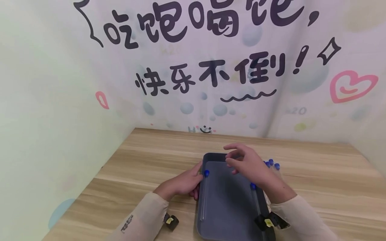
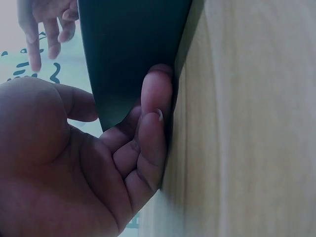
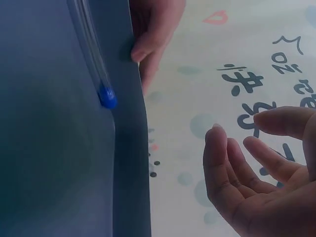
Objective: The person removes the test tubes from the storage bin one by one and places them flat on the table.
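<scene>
A dark grey rectangular tray (image 1: 227, 197) lies on the table with a clear blue-capped tube (image 1: 203, 197) along its left inner side. A second blue-capped tube (image 1: 256, 197) lies along the right side, partly behind the right forearm. My left hand (image 1: 187, 182) grips the tray's left wall, thumb at the rim and curled fingers low against the outside, as the left wrist view shows. Over the far right part of the tray hangs my right hand (image 1: 248, 164), its fingers loosely curved and apart. Nothing is between them in the right wrist view.
Several more blue-capped tubes (image 1: 273, 165) are just outside the tray's right side, partly hidden by the right arm. The wood-grain table (image 1: 150, 157) runs back to a printed white wall cloth (image 1: 181, 87), with another white wall (image 1: 54, 100) on the left.
</scene>
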A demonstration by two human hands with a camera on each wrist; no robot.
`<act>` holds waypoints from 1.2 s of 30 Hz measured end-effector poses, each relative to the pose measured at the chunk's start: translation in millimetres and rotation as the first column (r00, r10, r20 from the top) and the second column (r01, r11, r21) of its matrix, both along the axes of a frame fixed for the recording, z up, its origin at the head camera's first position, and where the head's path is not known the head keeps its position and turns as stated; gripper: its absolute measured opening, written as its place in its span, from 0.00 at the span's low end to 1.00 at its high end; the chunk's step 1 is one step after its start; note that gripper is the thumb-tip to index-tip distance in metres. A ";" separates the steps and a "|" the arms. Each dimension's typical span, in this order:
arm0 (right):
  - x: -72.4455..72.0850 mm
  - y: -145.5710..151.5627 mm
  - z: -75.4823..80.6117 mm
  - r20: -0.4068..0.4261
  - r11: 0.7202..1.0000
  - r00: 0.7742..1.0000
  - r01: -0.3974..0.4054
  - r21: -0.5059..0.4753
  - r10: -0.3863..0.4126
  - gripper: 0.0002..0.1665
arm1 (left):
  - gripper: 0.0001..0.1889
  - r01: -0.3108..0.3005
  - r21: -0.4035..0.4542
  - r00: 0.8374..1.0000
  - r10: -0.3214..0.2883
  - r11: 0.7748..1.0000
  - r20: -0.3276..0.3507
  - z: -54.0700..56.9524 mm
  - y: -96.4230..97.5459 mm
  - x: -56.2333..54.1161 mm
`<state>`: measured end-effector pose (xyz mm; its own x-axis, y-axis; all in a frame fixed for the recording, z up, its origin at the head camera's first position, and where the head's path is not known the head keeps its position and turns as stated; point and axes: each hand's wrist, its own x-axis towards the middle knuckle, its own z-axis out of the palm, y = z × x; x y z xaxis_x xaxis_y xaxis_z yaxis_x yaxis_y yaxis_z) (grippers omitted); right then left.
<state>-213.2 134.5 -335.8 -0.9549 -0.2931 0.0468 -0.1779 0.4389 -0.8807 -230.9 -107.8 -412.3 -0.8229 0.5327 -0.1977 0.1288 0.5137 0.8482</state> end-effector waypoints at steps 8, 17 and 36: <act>-6.6 -13.1 -11.7 0.031 0.999 0.999 -0.010 -0.036 0.011 0.24 | 0.31 0.001 0.020 1.000 -0.001 1.000 0.026 -0.5 1.5 -1.4; -12.6 -29.3 -25.2 0.082 0.992 0.997 0.004 -0.124 0.007 0.23 | 0.31 0.006 0.023 1.000 -0.006 1.000 0.020 -0.4 0.4 -0.2; -20.4 -45.0 -57.4 0.238 0.992 0.971 -0.006 -0.128 0.036 0.23 | 0.32 -0.016 0.013 0.999 0.015 1.000 0.049 1.1 -1.4 -0.7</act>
